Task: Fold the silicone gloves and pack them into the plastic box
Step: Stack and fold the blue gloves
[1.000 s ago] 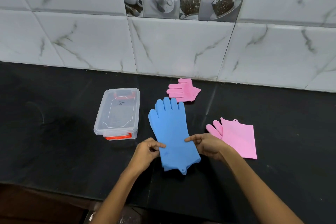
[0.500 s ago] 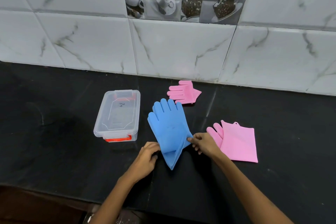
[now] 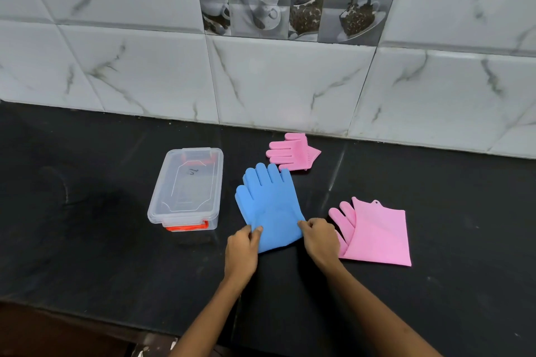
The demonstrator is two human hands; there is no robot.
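Observation:
A blue silicone glove (image 3: 268, 206) lies on the black counter, fingers pointing away, its cuff end folded up under the palm. My left hand (image 3: 242, 246) pinches its left lower edge and my right hand (image 3: 320, 239) pinches its right lower edge. A folded pink glove (image 3: 380, 236) lies just right of my right hand. Another folded pink glove (image 3: 291, 151) sits behind the blue one, near the wall. The clear plastic box (image 3: 187, 188) with an orange latch stands to the left, lid on.
The black counter (image 3: 87, 226) runs left and right, backed by a marble-tile wall (image 3: 275, 81). The counter's front edge lies close below my forearms.
The blue glove's cuff has been folded up, so the glove is now shorter. Both hands moved up along its sides and the camera tilted slightly down.

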